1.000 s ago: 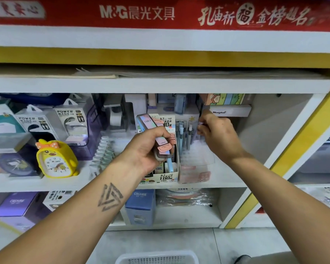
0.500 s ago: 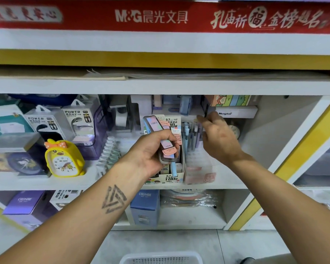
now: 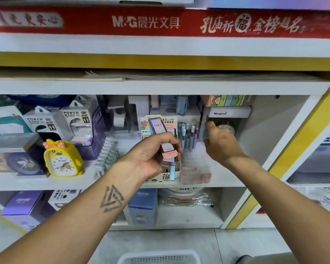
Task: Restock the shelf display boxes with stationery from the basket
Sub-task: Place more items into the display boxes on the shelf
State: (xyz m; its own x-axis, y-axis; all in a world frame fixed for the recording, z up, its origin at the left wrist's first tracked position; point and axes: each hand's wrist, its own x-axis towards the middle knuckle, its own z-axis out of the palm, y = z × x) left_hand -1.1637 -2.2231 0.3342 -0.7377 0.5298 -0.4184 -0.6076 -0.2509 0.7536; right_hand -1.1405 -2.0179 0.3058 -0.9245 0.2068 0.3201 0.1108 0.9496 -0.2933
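My left hand (image 3: 151, 155) grips a small bundle of flat pastel pink and lilac stationery packs (image 3: 165, 141), held up in front of a printed 0.7 mm HB display box (image 3: 167, 177) on the middle shelf. Just right of it stands a clear plastic display box (image 3: 196, 168) with several pens (image 3: 187, 138) upright in it. My right hand (image 3: 222, 142) reaches in beside that box, fingers stretched towards its upper right rim, with nothing seen in it. The white basket (image 3: 160, 258) sits on the floor at the bottom edge.
A yellow duck alarm clock (image 3: 62, 159), power bank packs (image 3: 76, 124) and a row of pale clips (image 3: 108, 153) fill the shelf's left side. A Henghui box (image 3: 229, 112) sits behind my right hand. CRUHRE boxes (image 3: 143, 206) stand on the lower shelf.
My right hand has drawn away from the pens and shifted right, its fingers now straighter. The left hand keeps the same hold on the packs.
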